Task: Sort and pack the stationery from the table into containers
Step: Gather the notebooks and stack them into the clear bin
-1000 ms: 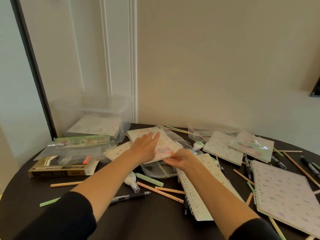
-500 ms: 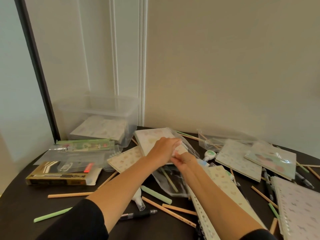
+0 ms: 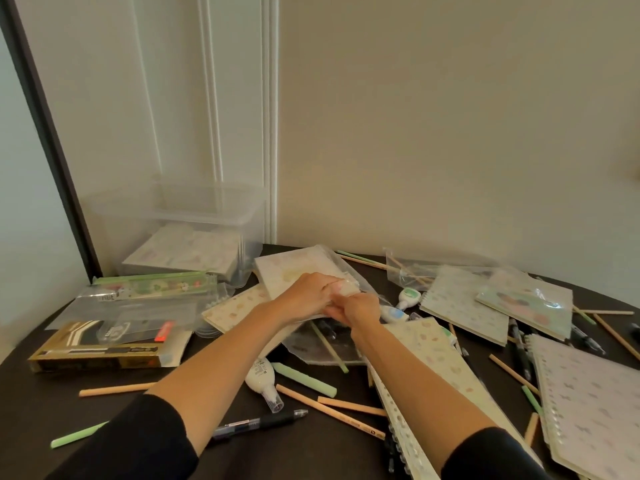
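Observation:
A pale patterned notebook [image 3: 294,268] in a clear wrapper is tilted up above the dark round table [image 3: 41,410], near the middle. My left hand [image 3: 308,297] grips its near right corner from above. My right hand [image 3: 356,308] pinches the same corner from the right, touching the left hand. A clear plastic box [image 3: 207,216] stands at the back left with notebooks lying inside it. A second spotted notebook [image 3: 235,308] lies flat just left of my left wrist.
Several notebooks [image 3: 464,306] lie to the right, one long one [image 3: 440,362] under my right forearm. Wooden pencils [image 3: 114,389], green pencils [image 3: 304,375], a black pen [image 3: 263,423] and correction tapes [image 3: 265,381] are scattered near me. A gold box [image 3: 100,353] and a clear pencil case [image 3: 156,284] sit left.
My left hand went from lying flat on the notebook to gripping its corner. My right hand came in against it. The notebook's far edge has lifted.

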{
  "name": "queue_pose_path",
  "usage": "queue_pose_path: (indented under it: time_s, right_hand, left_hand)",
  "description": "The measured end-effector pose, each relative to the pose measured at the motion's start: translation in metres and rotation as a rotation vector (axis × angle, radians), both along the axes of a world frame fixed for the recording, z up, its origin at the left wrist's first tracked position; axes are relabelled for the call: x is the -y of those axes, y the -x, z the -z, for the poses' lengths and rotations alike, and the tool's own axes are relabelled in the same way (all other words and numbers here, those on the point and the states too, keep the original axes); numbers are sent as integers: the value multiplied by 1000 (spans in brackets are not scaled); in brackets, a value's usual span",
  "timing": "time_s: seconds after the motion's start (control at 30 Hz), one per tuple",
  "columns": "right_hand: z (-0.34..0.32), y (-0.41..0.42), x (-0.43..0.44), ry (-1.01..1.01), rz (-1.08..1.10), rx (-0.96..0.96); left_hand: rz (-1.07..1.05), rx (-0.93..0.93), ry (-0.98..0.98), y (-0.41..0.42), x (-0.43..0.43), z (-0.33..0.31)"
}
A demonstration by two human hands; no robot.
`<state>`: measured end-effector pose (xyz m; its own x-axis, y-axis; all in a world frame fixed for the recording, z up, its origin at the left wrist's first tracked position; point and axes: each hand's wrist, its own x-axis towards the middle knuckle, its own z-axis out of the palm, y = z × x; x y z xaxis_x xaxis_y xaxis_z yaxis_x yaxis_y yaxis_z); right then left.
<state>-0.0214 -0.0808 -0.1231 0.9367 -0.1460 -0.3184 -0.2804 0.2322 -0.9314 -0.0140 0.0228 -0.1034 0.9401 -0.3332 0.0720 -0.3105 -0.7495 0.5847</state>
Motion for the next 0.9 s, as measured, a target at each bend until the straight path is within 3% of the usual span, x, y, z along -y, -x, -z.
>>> queue_pose_path:
  time_s: [0.13, 0.27, 0.4, 0.53, 0.77, 0.9]
  right_hand:
    - [-4, 12, 13, 89, -141, 0]
    - [-15, 30, 42, 147, -136, -67]
    - [-37, 53, 81, 103, -90, -22]
    - [-54, 74, 129, 69, 28, 78]
    - [-36, 73, 254, 144, 363, -35]
    - [-10, 56, 314, 442, 456, -123]
  left_hand:
    - [-42, 3, 86, 10, -3, 5]
    - [-63, 56, -102, 18, 4, -2]
    - [-153, 135, -36, 24, 37, -17]
    - [-141, 225, 124, 26, 86, -28]
    - [81, 180, 7, 17, 204, -22]
    - [144, 71, -115, -4, 250, -3]
